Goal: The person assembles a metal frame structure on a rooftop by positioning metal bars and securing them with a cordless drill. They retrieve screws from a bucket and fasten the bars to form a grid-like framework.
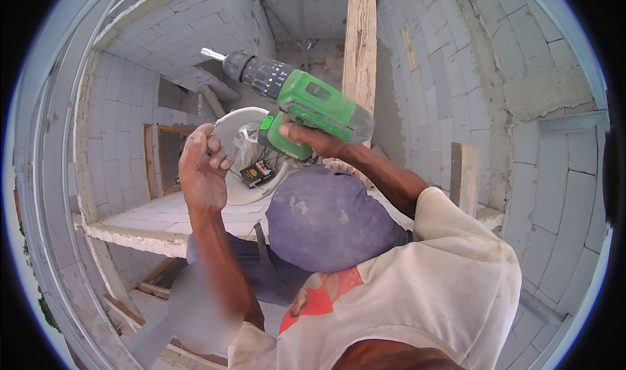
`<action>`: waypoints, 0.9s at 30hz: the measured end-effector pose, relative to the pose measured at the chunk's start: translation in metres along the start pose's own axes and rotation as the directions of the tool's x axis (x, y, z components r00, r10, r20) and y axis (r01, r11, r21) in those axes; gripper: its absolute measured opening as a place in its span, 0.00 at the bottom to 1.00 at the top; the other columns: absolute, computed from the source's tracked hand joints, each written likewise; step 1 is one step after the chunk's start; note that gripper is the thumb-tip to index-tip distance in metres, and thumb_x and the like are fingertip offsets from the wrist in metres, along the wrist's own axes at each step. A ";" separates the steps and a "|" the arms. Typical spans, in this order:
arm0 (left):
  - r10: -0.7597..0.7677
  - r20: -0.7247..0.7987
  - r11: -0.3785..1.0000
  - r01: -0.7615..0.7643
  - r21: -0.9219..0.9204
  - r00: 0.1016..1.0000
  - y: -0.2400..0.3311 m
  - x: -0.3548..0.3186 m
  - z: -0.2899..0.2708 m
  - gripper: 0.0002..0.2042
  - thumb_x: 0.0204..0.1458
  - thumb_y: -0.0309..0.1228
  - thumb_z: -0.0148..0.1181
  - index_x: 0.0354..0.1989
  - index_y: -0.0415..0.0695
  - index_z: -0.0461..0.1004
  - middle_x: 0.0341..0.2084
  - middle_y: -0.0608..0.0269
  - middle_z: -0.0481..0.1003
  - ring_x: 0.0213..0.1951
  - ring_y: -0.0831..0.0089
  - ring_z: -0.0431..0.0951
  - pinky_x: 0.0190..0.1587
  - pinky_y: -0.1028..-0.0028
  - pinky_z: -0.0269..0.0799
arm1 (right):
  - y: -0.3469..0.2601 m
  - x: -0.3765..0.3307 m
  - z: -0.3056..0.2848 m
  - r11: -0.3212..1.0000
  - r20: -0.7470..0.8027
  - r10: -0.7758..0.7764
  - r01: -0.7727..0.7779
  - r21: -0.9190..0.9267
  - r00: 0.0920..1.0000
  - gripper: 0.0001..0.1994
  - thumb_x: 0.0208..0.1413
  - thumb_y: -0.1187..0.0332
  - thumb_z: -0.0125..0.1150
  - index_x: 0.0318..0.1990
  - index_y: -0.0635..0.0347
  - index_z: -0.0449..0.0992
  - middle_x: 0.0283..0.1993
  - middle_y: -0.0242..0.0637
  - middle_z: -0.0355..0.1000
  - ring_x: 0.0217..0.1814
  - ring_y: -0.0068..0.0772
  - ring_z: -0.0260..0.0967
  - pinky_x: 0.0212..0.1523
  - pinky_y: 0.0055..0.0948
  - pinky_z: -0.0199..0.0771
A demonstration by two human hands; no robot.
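A green and black cordless drill (326, 106) is in my right hand (306, 138), gripped by its handle. Its chuck and silver bit holder (212, 55) point up to the left. My left hand (206, 164) is raised on the left, fingers curled toward the thumb around something small that I cannot make out. Between and below the hands stands a white bucket (242, 195). Inside it lie a small black box (255, 173) and a crumpled clear plastic bag (245, 149). My bent knee (326, 220), in dusty blue-grey trousers, is close beside the bucket.
Pale block walls (437, 76) rise on both sides, with floor far below. A rough wooden beam (360, 37) runs upright behind the drill. A block ledge (140, 236) crosses at left, beside metal profiles (49, 194). A wooden post (464, 177) stands at right.
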State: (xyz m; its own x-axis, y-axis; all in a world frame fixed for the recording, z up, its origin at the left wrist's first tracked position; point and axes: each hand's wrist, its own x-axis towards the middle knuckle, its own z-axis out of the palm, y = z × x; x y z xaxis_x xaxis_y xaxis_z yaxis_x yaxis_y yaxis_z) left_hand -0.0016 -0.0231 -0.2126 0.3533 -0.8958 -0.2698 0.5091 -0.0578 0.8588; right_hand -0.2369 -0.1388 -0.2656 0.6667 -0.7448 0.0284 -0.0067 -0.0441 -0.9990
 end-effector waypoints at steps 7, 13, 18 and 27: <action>-0.137 0.200 0.971 0.091 0.222 0.970 0.005 0.076 0.103 0.21 0.59 0.23 0.52 0.61 0.33 0.64 0.31 0.66 0.71 0.27 0.86 0.62 0.29 0.82 0.61 | 0.027 -0.070 -0.114 0.986 -0.461 0.124 -0.159 -0.039 0.879 0.06 0.60 0.67 0.64 0.40 0.58 0.78 0.25 0.25 0.69 0.27 0.17 0.64 0.29 0.28 0.66; -0.098 0.322 0.894 -0.059 0.444 0.942 0.009 0.133 0.168 0.30 0.60 0.22 0.45 0.71 0.25 0.51 0.33 0.58 0.76 0.25 0.86 0.62 0.25 0.82 0.60 | 0.036 -0.138 -0.139 0.947 -0.625 0.300 -0.302 0.105 0.721 0.31 0.56 0.80 0.54 0.71 0.65 0.64 0.27 0.26 0.65 0.24 0.17 0.60 0.28 0.22 0.61; -0.090 0.438 0.891 -0.124 0.436 0.895 -0.005 0.170 0.221 0.35 0.57 0.19 0.43 0.74 0.21 0.42 0.35 0.54 0.77 0.25 0.85 0.62 0.26 0.81 0.60 | 0.063 -0.200 -0.148 0.916 -0.708 0.347 -0.383 0.118 0.614 0.28 0.60 0.79 0.55 0.70 0.61 0.67 0.25 0.24 0.62 0.23 0.15 0.57 0.27 0.22 0.59; -0.116 0.486 0.917 -0.094 0.387 0.866 -0.085 0.243 0.247 0.27 0.61 0.19 0.44 0.70 0.25 0.56 0.41 0.54 0.80 0.32 0.80 0.68 0.34 0.80 0.67 | 0.076 -0.217 -0.144 0.909 -0.744 0.364 -0.388 0.153 0.561 0.28 0.55 0.82 0.54 0.67 0.68 0.67 0.23 0.25 0.62 0.20 0.17 0.57 0.26 0.23 0.60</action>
State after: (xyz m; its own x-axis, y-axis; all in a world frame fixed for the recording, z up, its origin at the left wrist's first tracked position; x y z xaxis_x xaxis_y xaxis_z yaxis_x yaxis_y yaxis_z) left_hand -0.1530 -0.3451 -0.2437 -0.1341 -0.9835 -0.1216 0.1297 -0.1390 0.9818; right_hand -0.4892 -0.0760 -0.3431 -0.1827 -0.9289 -0.3222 -0.1506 0.3503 -0.9245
